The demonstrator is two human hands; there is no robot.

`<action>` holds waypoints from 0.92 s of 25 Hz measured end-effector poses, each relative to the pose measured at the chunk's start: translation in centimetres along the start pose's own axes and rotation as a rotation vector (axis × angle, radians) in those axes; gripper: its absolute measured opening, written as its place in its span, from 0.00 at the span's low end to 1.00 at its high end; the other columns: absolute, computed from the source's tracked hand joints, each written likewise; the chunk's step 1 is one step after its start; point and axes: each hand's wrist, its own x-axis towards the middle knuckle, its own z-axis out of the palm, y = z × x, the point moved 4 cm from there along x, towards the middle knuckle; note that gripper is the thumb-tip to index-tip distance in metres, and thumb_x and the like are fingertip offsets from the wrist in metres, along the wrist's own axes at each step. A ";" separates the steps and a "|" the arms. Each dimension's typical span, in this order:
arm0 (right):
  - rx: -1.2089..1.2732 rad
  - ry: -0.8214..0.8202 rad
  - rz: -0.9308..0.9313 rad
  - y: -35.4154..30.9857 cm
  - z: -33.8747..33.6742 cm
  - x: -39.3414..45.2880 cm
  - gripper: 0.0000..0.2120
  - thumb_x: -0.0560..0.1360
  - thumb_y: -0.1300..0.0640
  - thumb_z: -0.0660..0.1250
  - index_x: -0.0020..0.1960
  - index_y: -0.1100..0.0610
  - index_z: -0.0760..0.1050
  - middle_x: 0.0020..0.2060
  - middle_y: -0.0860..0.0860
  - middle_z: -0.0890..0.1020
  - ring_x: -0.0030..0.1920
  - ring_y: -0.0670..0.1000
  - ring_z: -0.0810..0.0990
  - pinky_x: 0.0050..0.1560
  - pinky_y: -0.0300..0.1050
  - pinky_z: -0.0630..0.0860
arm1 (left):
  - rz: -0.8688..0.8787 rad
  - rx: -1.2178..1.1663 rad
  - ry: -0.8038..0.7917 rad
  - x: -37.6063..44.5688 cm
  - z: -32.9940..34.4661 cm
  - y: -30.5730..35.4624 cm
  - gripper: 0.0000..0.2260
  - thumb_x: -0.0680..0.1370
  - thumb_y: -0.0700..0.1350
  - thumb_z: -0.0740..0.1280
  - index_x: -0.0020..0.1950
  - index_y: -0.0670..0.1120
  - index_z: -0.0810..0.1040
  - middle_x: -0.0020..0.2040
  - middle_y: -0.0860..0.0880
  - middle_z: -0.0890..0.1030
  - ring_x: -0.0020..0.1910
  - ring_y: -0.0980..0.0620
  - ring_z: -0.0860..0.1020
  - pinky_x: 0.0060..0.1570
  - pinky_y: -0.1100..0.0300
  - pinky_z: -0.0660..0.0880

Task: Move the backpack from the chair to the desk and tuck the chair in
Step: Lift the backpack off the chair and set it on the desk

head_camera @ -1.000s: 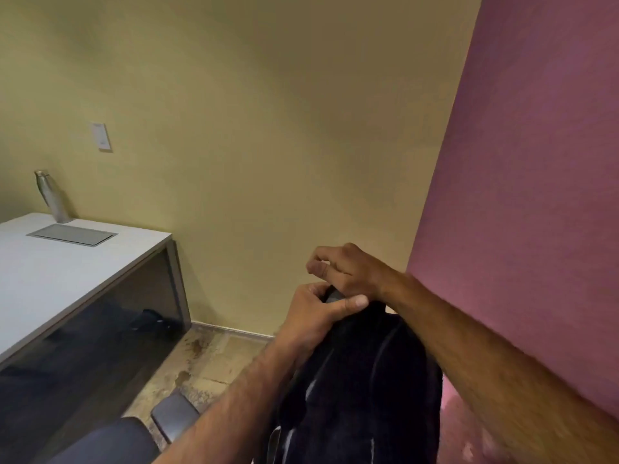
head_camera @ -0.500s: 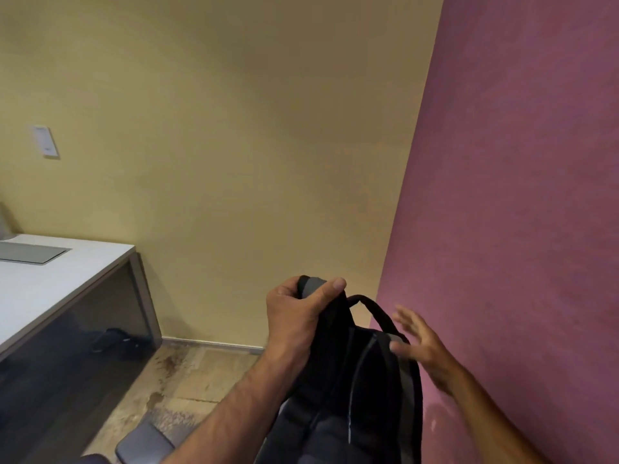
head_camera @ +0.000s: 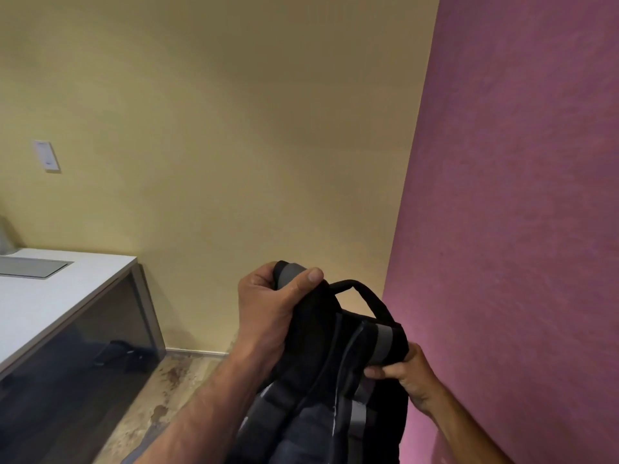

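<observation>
A black backpack (head_camera: 321, 380) with grey straps hangs in front of me at the lower middle, lifted off the floor. My left hand (head_camera: 271, 313) is closed around its top left strap. My right hand (head_camera: 408, 376) grips the grey band at its upper right side, close to the pink wall. The carry loop stands up between the two hands. The white desk (head_camera: 50, 303) is at the left, with a dark glass side panel. The chair is out of view.
A grey flat pad (head_camera: 31, 266) lies on the desk near the yellow wall. A pink wall (head_camera: 519, 229) stands close on the right. Dark items (head_camera: 122, 356) sit on the floor under the desk. A switch plate (head_camera: 47, 155) is on the wall.
My right hand left the top of the backpack, hung open beside it, and now grips its right side. The backpack has risen, and the chair has dropped out of view.
</observation>
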 end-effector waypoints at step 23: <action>0.074 0.172 -0.496 -12.0 2.0 5.7 0.26 0.48 0.62 0.83 0.45 0.50 0.87 0.45 0.53 0.90 0.46 0.55 0.89 0.41 0.45 0.85 | -0.311 0.337 -0.239 10.0 -10.1 -13.0 0.41 0.58 0.52 0.85 0.68 0.48 0.74 0.61 0.47 0.84 0.59 0.48 0.84 0.54 0.52 0.82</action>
